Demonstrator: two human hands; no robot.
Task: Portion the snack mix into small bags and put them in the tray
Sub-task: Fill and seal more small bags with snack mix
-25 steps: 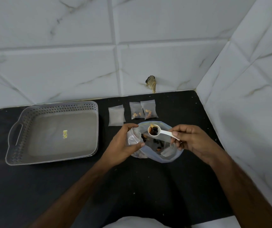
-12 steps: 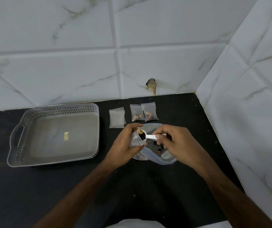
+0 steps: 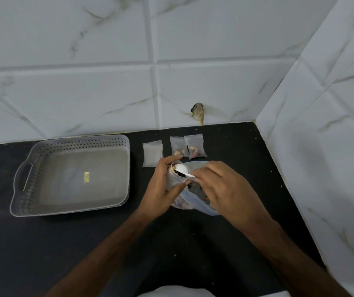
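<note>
Head view: the left hand (image 3: 161, 185) was curled round a small bag (image 3: 172, 179), pinching its mouth wide, just above the big bag (image 3: 197, 202) of mix on the counter (image 3: 86, 243). The right hand (image 3: 225, 189) pinched the handle of a white scoop (image 3: 181, 169), and the scoop's bowl was tipped over into the small bag's mouth, a few bits showing at the rim.

At twelve o'clock from the hands, two filled bags (image 3: 188, 147) lay touching side by side; at eleven o'clock, just beside them, sat the empty bags (image 3: 152, 154). The tray (image 3: 120, 142) stood at nine o'clock, well apart, with no bag in it, only a small yellow label on its floor.

That small bag looked feather-light, thin and floppy, and likely slick; it would collapse if the mouth were let go. The best hold seemed to be at the top edges, near the seal, keeping it upright so nothing spilled. The mix looked loose and dry, likely to scatter.
</note>
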